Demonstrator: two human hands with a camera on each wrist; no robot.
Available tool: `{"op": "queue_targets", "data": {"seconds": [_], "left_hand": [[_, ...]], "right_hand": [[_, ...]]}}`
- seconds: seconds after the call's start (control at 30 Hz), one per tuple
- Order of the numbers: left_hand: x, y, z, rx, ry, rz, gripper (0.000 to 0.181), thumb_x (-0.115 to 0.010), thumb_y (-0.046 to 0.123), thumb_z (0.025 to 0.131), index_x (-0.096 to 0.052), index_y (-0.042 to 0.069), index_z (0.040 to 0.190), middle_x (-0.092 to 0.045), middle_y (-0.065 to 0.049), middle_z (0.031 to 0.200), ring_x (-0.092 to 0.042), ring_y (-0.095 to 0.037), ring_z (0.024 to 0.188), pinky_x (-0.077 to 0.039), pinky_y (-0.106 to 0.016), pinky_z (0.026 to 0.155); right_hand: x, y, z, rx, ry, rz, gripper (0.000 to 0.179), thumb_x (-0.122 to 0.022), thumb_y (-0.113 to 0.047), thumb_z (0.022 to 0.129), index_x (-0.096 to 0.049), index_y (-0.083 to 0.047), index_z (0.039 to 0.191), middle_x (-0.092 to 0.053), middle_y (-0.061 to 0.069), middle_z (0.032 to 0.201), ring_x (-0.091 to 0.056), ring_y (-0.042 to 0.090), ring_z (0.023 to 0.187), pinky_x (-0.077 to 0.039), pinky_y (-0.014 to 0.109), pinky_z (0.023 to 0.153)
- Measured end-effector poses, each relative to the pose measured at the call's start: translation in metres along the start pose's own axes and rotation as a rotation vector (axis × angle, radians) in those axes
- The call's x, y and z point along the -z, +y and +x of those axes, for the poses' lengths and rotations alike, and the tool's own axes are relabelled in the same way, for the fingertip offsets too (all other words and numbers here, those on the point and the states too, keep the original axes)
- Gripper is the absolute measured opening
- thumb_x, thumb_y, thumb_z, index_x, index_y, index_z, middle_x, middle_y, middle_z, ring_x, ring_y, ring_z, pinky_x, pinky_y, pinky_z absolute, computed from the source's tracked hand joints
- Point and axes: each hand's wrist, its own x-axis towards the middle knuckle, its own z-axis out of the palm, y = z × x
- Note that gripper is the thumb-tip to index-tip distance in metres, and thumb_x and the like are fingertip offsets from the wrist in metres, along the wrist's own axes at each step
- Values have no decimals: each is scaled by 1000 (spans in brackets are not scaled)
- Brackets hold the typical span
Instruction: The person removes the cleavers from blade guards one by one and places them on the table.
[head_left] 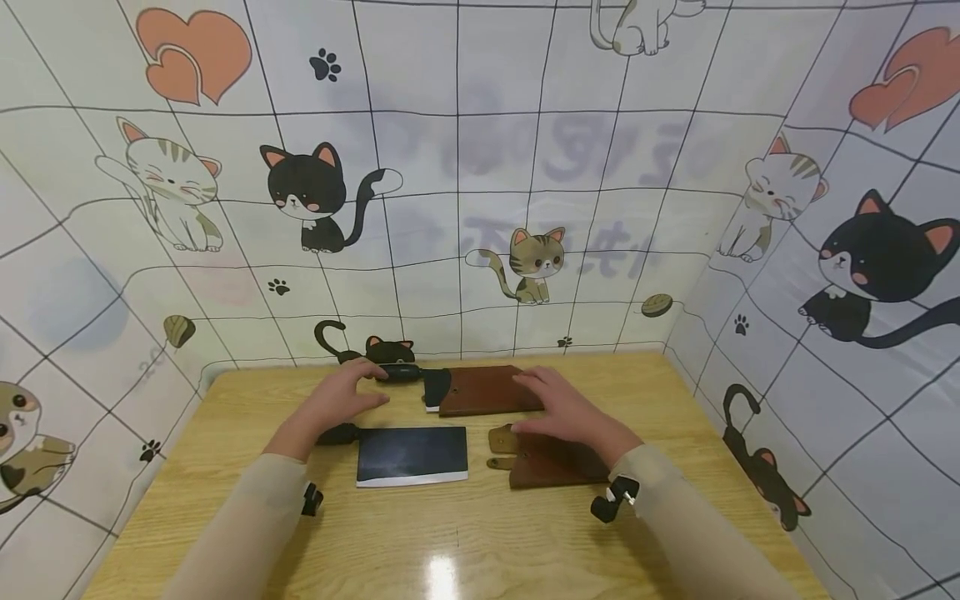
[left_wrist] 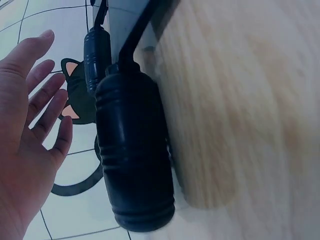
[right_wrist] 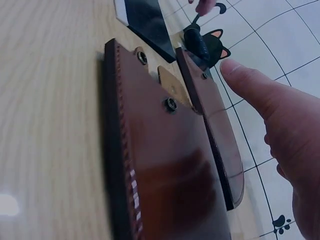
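Observation:
Two black-handled cleavers lie on the table, one behind the other. The far cleaver sits mostly inside a brown leather sheath, its handle pointing left. In front, the bare cleaver shows its dark blade with a pale edge. A second brown sheath, with snap straps, lies right of that blade. My left hand hovers by the far handle, fingers loosely bent and holding nothing; the near handle is beside it. Above the sheaths, my right hand is spread and holds nothing.
The wooden table ends at a white tiled-pattern wall covering with cartoon cats, which also rises on both sides. Black wrist mounts stick out under the sleeves.

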Motion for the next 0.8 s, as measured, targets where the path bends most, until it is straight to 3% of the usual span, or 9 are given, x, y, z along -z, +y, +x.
{"op": "queue_targets", "data": {"seconds": [0.33,0.53,0.8], "left_hand": [[-7,3,21,-13,13,4,45,-85,25,101,-73,3,138,-68,-15,141,-59,-42,136,-47,-65,113],[-11,4,31,-27,52,27,45,-89,24,98,-74,3,135,-71,-12,134,-63,-40,131,-49,-62,112],[-17,3,44,-30,37,55,43,-88,28,99,-76,7,135,-70,-11,139,-58,-40,137,-45,-63,115]], "right_hand": [[0,-8,27,-20,-22,-15,93,-89,-54,92,-52,-7,164,-48,19,165,-41,39,154,-39,59,124],[-1,-11,39,-15,-41,-43,96,-84,-63,94,-53,-4,163,-49,20,165,-41,39,154,-39,58,124],[-6,-16,54,-7,-54,-78,97,-83,-65,93,-54,-3,161,-52,16,161,-44,38,152,-40,56,124]]}}
